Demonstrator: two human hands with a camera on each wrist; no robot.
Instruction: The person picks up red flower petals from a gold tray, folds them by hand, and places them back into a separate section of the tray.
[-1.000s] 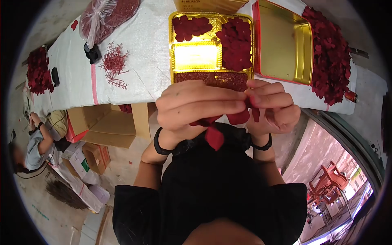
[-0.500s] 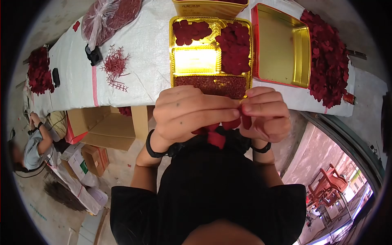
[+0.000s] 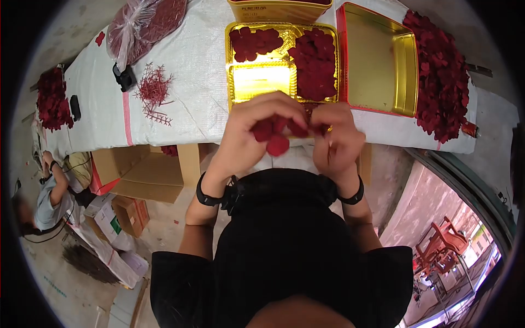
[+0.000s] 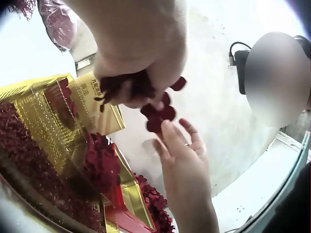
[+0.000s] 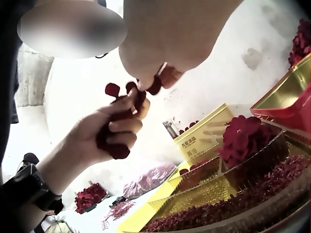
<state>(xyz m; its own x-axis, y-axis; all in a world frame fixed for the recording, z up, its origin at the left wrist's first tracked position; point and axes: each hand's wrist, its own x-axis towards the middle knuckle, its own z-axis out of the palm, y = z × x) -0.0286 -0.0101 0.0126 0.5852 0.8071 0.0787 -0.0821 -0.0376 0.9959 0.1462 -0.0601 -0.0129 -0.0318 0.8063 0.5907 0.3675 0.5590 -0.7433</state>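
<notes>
My left hand [image 3: 243, 136] is raised at the near edge of a gold tray [image 3: 229, 71], fingers curled round a bunch of dark red cloth-like flower pieces [image 3: 278, 145]. The left wrist view shows that bunch [image 4: 126, 87] packed inside the curled fingers. Opposite it, my right hand [image 3: 337, 139] pinches at a rounded-petal flower piece [image 4: 160, 116] between thumb and fingers, its fingertips close to the left hand's. More flower pieces [image 3: 315, 63] fill the tray's right compartment and lie in its far left one. Short red shreds [image 5: 228, 206] fill the long near compartment.
A red-rimmed gold tin [image 3: 380, 65] stands right of the tray, with a heap of flower pieces [image 3: 443, 82] beyond it. Another tin [image 3: 279, 12] is behind. Leftward lie red sprigs [image 3: 154, 87] and a filled plastic bag [image 3: 145, 27]. A cardboard box [image 3: 145, 169] sits below the table edge.
Both hands have moved up the head view, over the tray's near edge. The left hand has turned, exposing its bunch more, and the right hand has shifted left.
</notes>
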